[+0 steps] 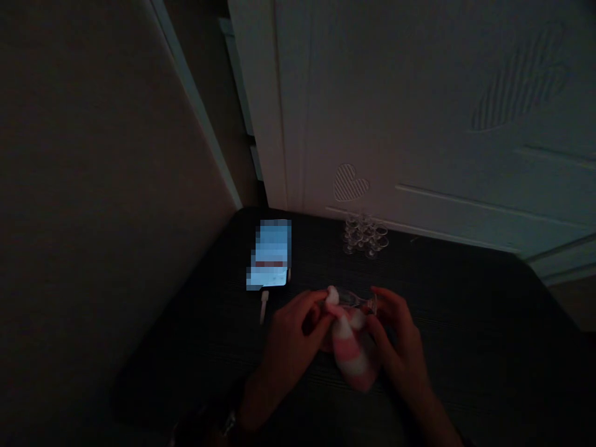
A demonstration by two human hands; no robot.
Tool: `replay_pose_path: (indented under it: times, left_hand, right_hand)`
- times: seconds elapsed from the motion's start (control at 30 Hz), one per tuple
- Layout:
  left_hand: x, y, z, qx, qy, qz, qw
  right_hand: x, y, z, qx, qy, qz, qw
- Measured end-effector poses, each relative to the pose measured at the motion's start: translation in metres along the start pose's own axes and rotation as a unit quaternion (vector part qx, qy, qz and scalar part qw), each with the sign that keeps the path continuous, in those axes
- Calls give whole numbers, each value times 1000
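Note:
In dim light, my left hand (298, 329) pinches a soft pink-and-white striped cloth (350, 352). Its lower end hangs down between my two hands. A small clear stemmed glass (349, 299) lies sideways across the gap, its bowl end toward the cloth and my left fingers. My right hand (398, 335) grips the glass by its foot, with thumb and fingers closed around that end. Part of the glass is hidden behind the cloth.
On the dark table (465, 304), a cluster of several small clear stemmed glasses (365, 236) stands at the back. A lit phone (272, 251) with a white cable (264, 306) lies left. A white panel (395, 93) with heart shapes rises behind; a wall (102, 155) borders the left.

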State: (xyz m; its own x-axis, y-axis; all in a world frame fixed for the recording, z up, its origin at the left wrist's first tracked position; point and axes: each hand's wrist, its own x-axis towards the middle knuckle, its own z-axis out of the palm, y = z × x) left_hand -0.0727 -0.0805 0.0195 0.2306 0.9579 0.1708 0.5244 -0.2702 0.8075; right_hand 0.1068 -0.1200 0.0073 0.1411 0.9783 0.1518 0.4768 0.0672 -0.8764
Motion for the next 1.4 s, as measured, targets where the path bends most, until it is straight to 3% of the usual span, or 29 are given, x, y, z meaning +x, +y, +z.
replay_pose_path:
  times: [0.13, 0.47, 0.63, 1.2, 1.4]
  left_hand:
    - [-1, -1, -2, -9, 4, -11, 1000]
    - [-5, 3, -4, -51, -18, -12, 998]
    - [-2, 5, -4, -48, -18, 2, 999]
    - [-3, 2, -3, -27, -27, -31, 999]
    - [-2, 5, -6, -46, -47, -50, 997]
  right_hand:
    - [-3, 6, -3, -52, -23, -20, 998]
    - [-3, 16, -7, -127, -11, -17, 992]
    - [-5, 18, -2, -112, 17, -9, 993]
    - [0, 14, -7, -162, -5, -6, 987]
    - [-4, 11, -5, -132, 11, -13, 991]
